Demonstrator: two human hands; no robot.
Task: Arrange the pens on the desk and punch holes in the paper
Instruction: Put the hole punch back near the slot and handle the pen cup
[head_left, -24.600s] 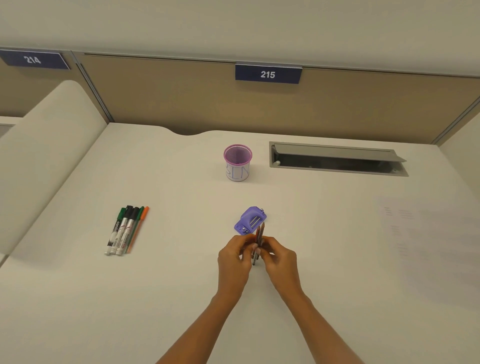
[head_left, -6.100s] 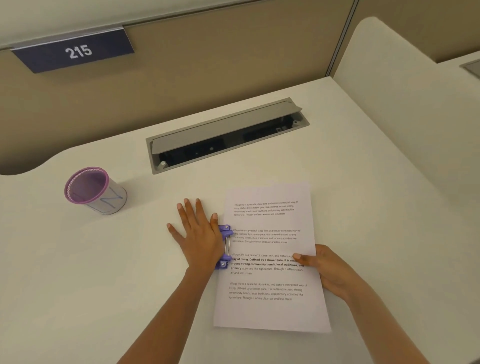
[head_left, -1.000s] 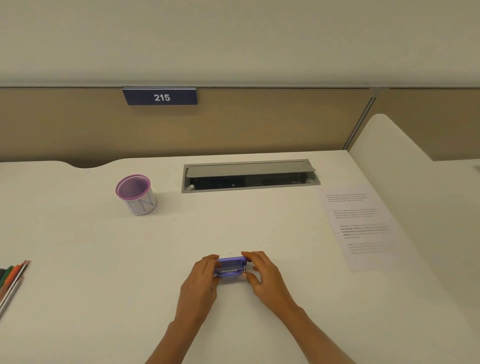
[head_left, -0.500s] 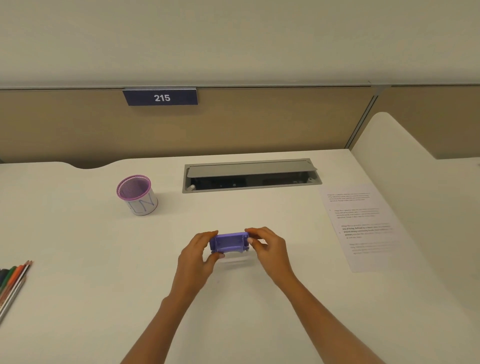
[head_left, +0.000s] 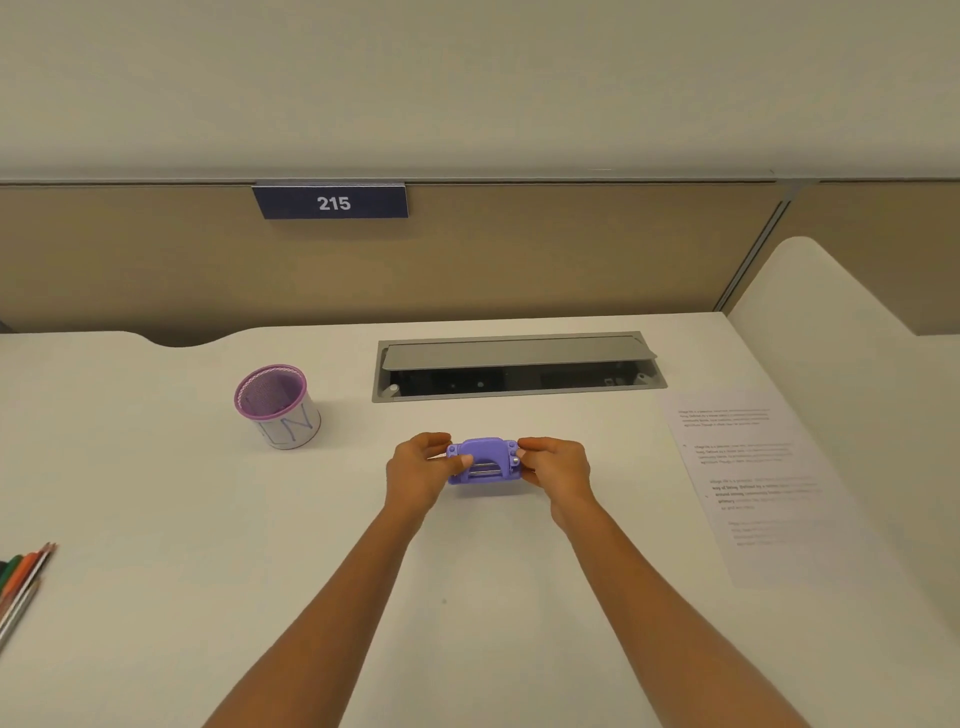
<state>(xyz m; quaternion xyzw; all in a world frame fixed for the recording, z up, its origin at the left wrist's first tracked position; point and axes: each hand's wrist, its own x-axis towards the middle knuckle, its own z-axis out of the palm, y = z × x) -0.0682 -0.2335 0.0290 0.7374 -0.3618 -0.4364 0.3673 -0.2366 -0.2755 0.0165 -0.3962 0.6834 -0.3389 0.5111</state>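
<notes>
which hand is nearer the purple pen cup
Left. The left hand is to the right of the cup; the right hand is farther right, beyond the hole punch.

light: even, soft, likely overhead | shadows: faint, soft-edged | glare: none | edges: wide-angle bowing | paper (head_left: 754, 486) text: washed-out, blurred

The hole punch (head_left: 483, 462) lies between cup (head_left: 283, 415), left, and paper (head_left: 753, 483), right; apparently pens (head_left: 21, 577) far left.

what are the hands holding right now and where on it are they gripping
Both hold the purple hole punch, one at each short end: the left hand grips its left end, the right hand its right end.
</notes>
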